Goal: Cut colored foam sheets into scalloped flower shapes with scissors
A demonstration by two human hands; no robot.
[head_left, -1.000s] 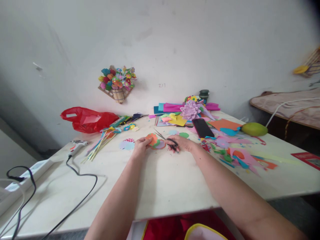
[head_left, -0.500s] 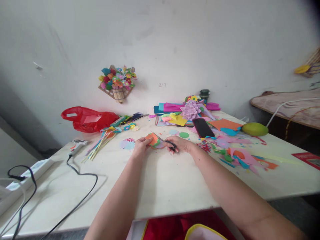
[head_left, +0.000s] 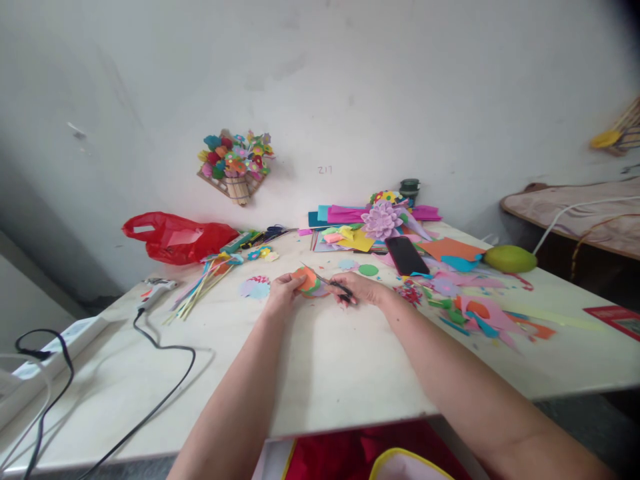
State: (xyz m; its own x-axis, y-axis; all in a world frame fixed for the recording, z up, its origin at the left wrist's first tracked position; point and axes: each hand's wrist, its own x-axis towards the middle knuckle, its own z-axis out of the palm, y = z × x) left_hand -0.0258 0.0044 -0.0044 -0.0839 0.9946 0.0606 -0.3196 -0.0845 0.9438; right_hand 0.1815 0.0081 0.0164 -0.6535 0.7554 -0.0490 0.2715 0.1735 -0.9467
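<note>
My left hand (head_left: pixel 283 291) pinches colourful foam or paper pieces (head_left: pixel 306 280), orange on top with green and pink showing beneath. My right hand (head_left: pixel 361 288) grips black-handled scissors (head_left: pixel 342 291), whose blades point left and lie at the orange piece's edge. Left of my left hand lie pale blue and lilac round pieces (head_left: pixel 254 288) with small pink bits on them. Beyond my right hand are a green disc (head_left: pixel 368 270) and a pale disc (head_left: pixel 347 265) on the table.
A phone (head_left: pixel 406 256), a lilac flower (head_left: pixel 381 221) and coloured scraps (head_left: pixel 480 310) lie to the right. At left are a red plastic bag (head_left: pixel 180 239), thin yellow sticks (head_left: pixel 205 293), a glue gun (head_left: pixel 157 292) with a black cord, and a power strip (head_left: pixel 65 347).
</note>
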